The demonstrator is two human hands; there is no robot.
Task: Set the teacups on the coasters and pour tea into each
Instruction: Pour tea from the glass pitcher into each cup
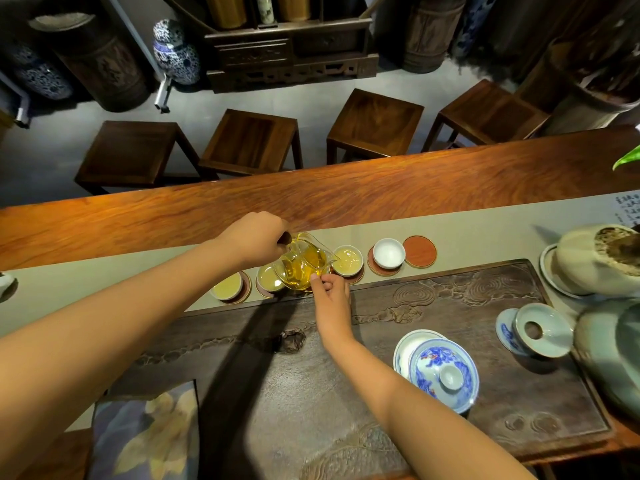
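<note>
Left hand (254, 242) fingers grip glass pitcher (303, 268) handle; right hand (331, 292) fingertips steady pitcher's near wall; spout over third teacup (347, 260).

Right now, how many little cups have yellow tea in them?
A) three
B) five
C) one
A: three cups hold yellow tea, while the fourth cup looks white and empty, and the last coaster has no cup.
</note>
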